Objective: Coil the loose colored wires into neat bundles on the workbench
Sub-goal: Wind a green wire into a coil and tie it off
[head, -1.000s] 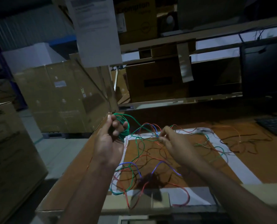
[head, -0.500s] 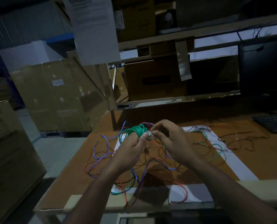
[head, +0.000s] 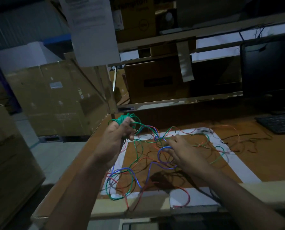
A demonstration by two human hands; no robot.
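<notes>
From the head view I see one green coil (head: 121, 120) raised above the bench (head: 254, 156), wrapped over my left hand (head: 116, 138), whose fingers (head: 130, 128) curl tight around it. My right hand (head: 183, 155) pinches a blue wire (head: 163, 149) loop within one loose tangle (head: 138, 171) lying on the bench.

Glossy plastic-sheathed wires (head: 138, 165) on a matt brown wooden workbench (head: 254, 163), matt cardboard boxes (head: 55, 100) behind.
</notes>
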